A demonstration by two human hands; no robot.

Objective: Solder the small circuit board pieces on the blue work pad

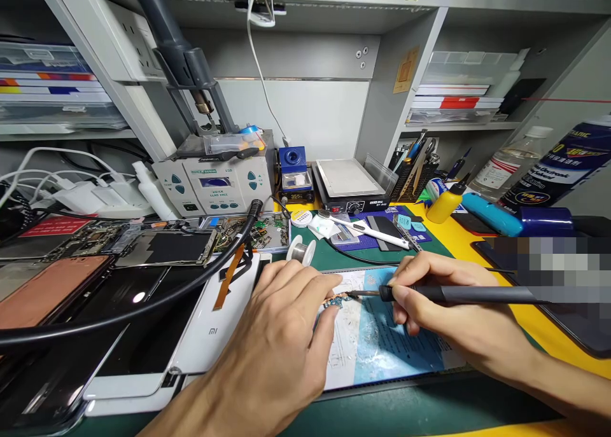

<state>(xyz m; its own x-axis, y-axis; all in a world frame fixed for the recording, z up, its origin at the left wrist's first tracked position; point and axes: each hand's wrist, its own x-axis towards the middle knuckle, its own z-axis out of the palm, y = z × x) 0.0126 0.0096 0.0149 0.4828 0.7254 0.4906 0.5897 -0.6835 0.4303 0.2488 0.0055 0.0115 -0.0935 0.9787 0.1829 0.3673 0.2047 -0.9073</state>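
Note:
A small blue circuit board (337,301) is pinched between the thumb and fingers of my left hand (284,326), which covers part of it. My right hand (443,297) grips a soldering iron (491,294) like a pen. Its thin tip points left and meets the board's right end; whether it presses there is too small to tell. Under both hands lies a blue and white printed sheet (391,357). Just behind my left hand stands a spool of solder wire (301,252).
A thick black hose (191,297) arcs across phones (48,291) on the left. Behind stand a hot-air station (214,186), a soldering iron station (294,176) and a flat heating plate (351,176). A white brush (367,230), a yellow bottle (445,203) and a spray can (556,170) are to the right.

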